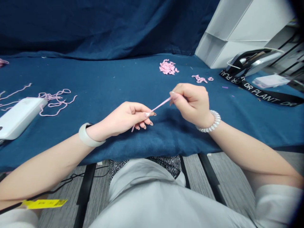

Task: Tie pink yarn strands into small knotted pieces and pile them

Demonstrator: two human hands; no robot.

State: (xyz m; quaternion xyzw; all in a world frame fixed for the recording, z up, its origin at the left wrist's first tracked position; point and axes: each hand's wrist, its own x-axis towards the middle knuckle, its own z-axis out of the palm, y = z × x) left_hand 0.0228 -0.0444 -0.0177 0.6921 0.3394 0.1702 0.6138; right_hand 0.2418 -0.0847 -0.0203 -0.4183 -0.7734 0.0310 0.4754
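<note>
**A:** Hands, quick?

**B:** L hand point(123, 118) & R hand point(192, 104) are well apart, each clamped on 1 pink yarn strand point(159, 106) w/ thumb + fingertips. Strand runs straight btw them, short end sticking out below L hand.

**A:** Wrists?

**B:** L has a smooth white band point(88, 134), matte-looking. R has a pearly spiral-coil bracelet point(210, 123), ridged, glossy.

**A:** What's under them?

**B:** Dark blue fleece cloth point(118, 79), soft, napped, rumpled into folds & hanging over the front edge. Hands are right above it.

**A:** Rest of the cloth?

**B:** Straight ahead, a heap of short curly pink yarn bits point(168, 67). Just R of that, a smaller pink clump point(199, 78). Far L, long loose pink strands point(55, 101) in wavy loops, touching a white rounded slab point(19, 117), smooth, can't tell what it is.

**A:** R side?

**B:** Black lanyard point(260, 91) printed DR PLANT, flat woven strap, lying in a curve. Behind it a shiny black-and-silver pouch point(251, 61), a clear plastic pack point(270, 80), & a white paper bag point(228, 34), creased, stiff-looking.

**A:** Near the body?

**B:** Light grey trousers point(152, 196) on the lap, yellow tag point(44, 204) by L forearm.
</note>
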